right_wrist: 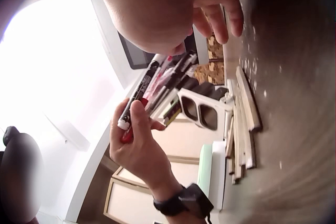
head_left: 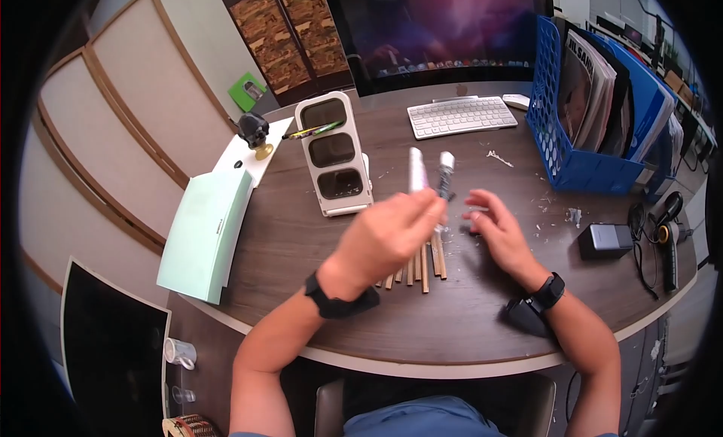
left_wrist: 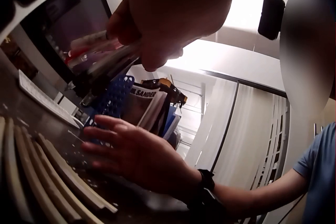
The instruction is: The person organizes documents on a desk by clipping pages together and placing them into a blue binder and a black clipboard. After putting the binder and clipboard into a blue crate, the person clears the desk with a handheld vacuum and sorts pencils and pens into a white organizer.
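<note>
Several markers and pens (head_left: 418, 170) (right_wrist: 140, 90) (left_wrist: 105, 58) are gripped in a bundle by the left hand (head_left: 388, 237) (right_wrist: 139, 150) (left_wrist: 173, 14), its fingers curled round them above the desk. One marker is white with black print, and some red shows among them. To the right, apart from the bundle in the head view, the right hand (head_left: 498, 230) (left_wrist: 134, 155) (right_wrist: 157, 8) is raised with fingers loosely spread, holding nothing visible. Below the left hand, wooden strips (head_left: 425, 267) (left_wrist: 52, 176) (right_wrist: 242, 129) lie side by side on the desk.
A white three-compartment organizer (head_left: 337, 168) stands left of the hands, thin pens (head_left: 310, 130) across its upper part. Beyond are a keyboard (head_left: 462, 117) and monitor. A blue file holder (head_left: 595, 171), black box (head_left: 606, 241) and cables are right; a mint box (head_left: 202, 237) is left. Scraps dot the desk.
</note>
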The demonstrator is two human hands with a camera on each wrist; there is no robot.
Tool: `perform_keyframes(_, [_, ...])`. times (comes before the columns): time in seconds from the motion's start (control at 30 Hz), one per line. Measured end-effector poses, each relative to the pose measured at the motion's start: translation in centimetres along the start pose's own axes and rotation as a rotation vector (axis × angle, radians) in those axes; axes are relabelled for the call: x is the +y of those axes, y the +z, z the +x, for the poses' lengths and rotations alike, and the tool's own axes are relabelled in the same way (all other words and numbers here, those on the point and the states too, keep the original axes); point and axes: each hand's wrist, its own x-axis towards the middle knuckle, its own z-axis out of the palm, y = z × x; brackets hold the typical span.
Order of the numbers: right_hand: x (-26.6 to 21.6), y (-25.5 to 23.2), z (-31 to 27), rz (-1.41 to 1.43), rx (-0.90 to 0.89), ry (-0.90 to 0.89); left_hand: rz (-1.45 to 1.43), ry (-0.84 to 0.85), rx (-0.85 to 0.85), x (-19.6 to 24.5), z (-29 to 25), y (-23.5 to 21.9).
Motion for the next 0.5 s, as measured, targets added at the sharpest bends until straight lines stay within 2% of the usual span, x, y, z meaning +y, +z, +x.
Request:
perform_keyframes(0.07, [0.3,-1.1,0.6,-0.123,0.106,-0.046,-0.079,-0.036,-0.137,2.1,-0.3,2.8])
perform_keyframes(0.1, [0.2,-1.3,0.6,-0.125,0.111,-0.045,-0.164,-0.094,-0.307,3.2,-0.6,3.8])
perform_keyframes(0.13, [0.1,-1.5,0.6,-0.246,0.059,-0.047,-0.282,-0.150,-0.434,4.3,-0.7,4.2])
perform_keyframes(0.2, [0.1,-1.7,0.5,-0.482,-0.045,-0.046,-0.380,-0.078,-0.548,4.8,-1.4,4.5])
perform_keyframes(0.27, [0.2,-1.2,0.1,-0.644,-0.068,-0.160,-0.420,-0.087,-0.582,4.5,-1.7,4.0])
perform_keyframes(0.33, [0.0,-1.1,-0.1,-0.631,-0.096,-0.151,-0.533,-0.160,-0.580,4.2,-1.9,3.1])
perform_keyframes(0.37, [-0.1,-1.0,-0.1,-0.623,-0.125,-0.149,-0.532,-0.176,-0.654,3.9,-2.0,2.9])
perform_keyframes(0.5, [0.4,-1.0,0.1,-0.584,-0.118,-0.125,-0.538,-0.233,-0.707,3.1,-2.8,2.8])
